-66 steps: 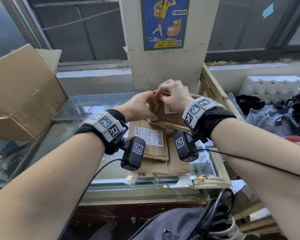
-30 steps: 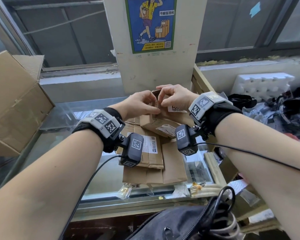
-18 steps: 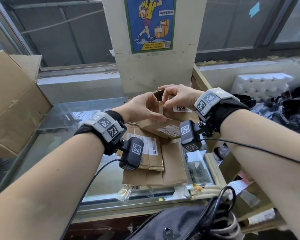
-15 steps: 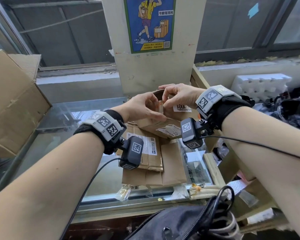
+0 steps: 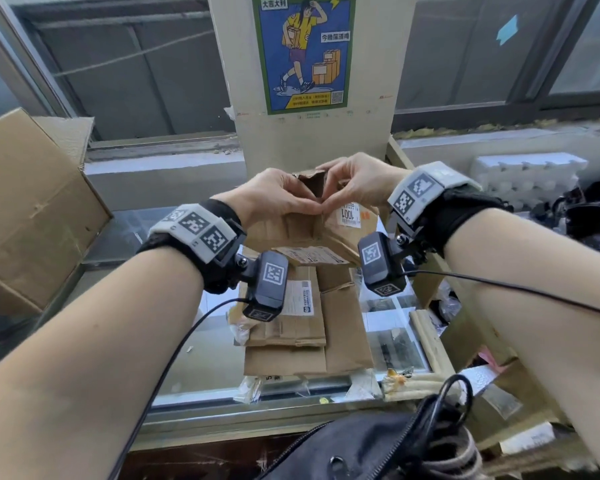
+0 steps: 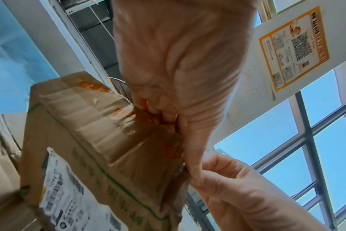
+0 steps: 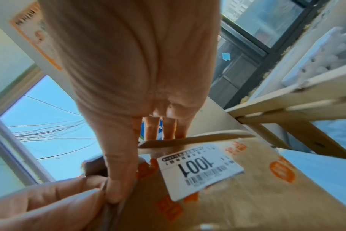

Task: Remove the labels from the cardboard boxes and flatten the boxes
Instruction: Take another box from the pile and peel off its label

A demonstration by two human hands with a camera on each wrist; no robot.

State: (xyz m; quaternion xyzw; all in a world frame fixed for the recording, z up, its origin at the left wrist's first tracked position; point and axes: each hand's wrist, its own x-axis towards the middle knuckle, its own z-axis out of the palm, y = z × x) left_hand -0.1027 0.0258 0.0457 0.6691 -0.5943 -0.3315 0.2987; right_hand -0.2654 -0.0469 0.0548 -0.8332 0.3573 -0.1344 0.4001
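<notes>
- Both hands hold a small box (image 5: 312, 223) up in the air, above the flat boxes (image 5: 305, 327) on the desk (image 5: 194, 362).
- The left hand (image 5: 274, 199) pinches one side of the box's top edge, with its thumb on the front.
- The right hand (image 5: 357, 185) pinches the other side. The two thumbs meet in the middle.
- A white label (image 7: 199, 168) that says 1001 is still stuck on the box, just under the right hand.
- A bigger label (image 6: 69, 200) is on another side, with a torn edge.
- To do this step well, I think the hands should pull the flaps apart slowly, so the box opens at the seam and does not rip.
- Then peel each label from a loose corner.
- Compared with half a second ago, the thumbs are closer together and the top flap (image 5: 314, 183) stands up more between the hands.
</notes>
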